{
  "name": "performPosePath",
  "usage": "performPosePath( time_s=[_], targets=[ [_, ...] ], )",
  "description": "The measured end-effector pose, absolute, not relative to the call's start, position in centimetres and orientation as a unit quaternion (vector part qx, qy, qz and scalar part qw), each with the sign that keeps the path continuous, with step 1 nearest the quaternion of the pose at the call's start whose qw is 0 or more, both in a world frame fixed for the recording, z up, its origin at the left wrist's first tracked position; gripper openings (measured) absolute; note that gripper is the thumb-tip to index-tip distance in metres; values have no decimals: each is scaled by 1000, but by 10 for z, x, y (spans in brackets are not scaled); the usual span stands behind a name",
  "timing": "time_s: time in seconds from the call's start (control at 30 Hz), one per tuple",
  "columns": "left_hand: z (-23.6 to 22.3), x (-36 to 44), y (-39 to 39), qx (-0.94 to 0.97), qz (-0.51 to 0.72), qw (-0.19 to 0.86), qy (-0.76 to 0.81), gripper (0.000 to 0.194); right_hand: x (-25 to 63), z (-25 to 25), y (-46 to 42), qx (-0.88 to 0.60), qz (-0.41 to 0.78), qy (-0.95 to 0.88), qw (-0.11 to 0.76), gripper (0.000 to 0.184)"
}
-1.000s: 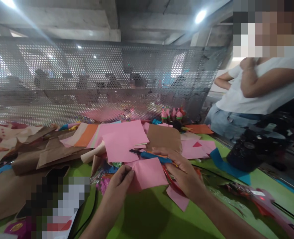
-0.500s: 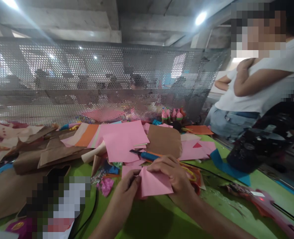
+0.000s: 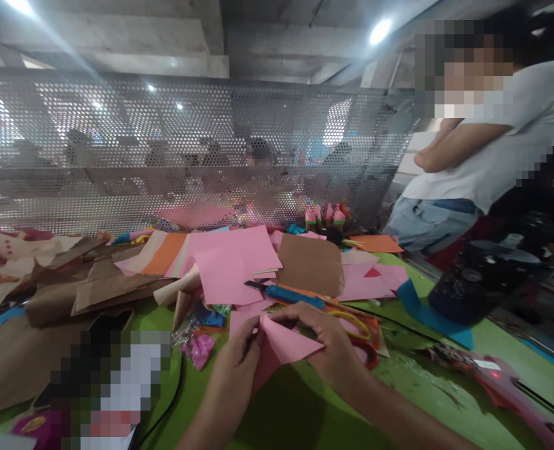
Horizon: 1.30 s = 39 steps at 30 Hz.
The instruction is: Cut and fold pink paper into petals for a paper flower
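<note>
Between my hands is a piece of pink paper [image 3: 283, 344], folded so that a pointed flap reaches to the right. My left hand [image 3: 237, 356] pinches its left edge near the top corner. The fingers of my right hand [image 3: 330, 344] are bent around the paper's right side, with the tips partly behind it. Just beyond my hands lies a blue utility knife [image 3: 293, 295] with its dark blade out. Scissors with yellow and red handles [image 3: 351, 324] rest beside my right hand, partly covered by it.
Pink sheets [image 3: 234, 265] and a brown card [image 3: 309, 262] are piled across the green table [image 3: 281, 415]. A pink glue gun [image 3: 501, 375] with a red light lies at right, near a dark container [image 3: 483, 281]. A person in a white shirt [image 3: 506, 150] stands behind it.
The pink paper has turned from a flat, squarish face into a pointed fold, its lower part now hanging to the left. My right hand has shifted slightly down. The standing person has leaned and moved an arm.
</note>
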<state>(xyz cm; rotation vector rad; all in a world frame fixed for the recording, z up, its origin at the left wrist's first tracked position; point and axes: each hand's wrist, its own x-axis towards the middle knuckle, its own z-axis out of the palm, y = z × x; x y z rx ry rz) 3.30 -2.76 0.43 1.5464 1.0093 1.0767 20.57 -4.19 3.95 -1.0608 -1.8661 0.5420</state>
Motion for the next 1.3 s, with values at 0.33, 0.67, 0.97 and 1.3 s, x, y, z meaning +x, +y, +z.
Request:
performPosePath(
  time_s=[0.33, 0.67, 0.97, 1.3],
  targets=[
    [9, 23, -27, 684, 421, 340, 490, 39, 215, 72, -49, -419, 232, -832, 280, 68],
    [3, 31, -36, 686, 445, 363, 447, 50, 199, 39, -48, -442, -33, -814, 376, 28],
    [18, 36, -35, 628, 486, 469, 387, 31, 206, 43, -45, -470, 50, -747, 468, 17],
    [13, 28, -34, 744, 440, 228, 447, 42, 204, 43, -47, -456, 32, -761, 461, 18]
  ],
)
